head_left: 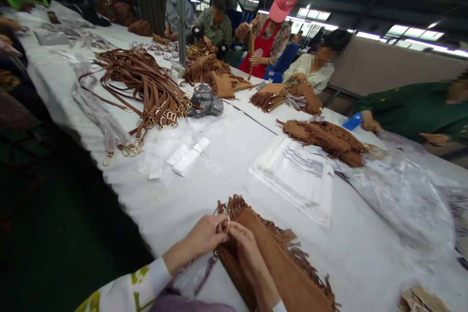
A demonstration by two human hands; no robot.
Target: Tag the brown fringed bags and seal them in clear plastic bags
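Observation:
A brown fringed suede bag [281, 258] lies on the table right in front of me, its fringe along the far edge. At its left end, my left hand [206, 234] is closed in a pinch on a thin pale string [227, 219]. Close against it, my right hand [248, 248] has its fingertips pressed together on the same string, the wrist resting over the bag. The fingers partly hide where the string meets the bag. Under my left forearm lies a clear plastic sleeve [197, 273].
Beyond are flat plastic bags [296, 175], white paper slips [190, 156] and a heap of brown straps with gold clasps [146, 87]. More fringed bags [321, 139] lie farther back. A metal post [181, 9] rises there. Several co-workers, one in a red apron [263, 48], sit or stand opposite.

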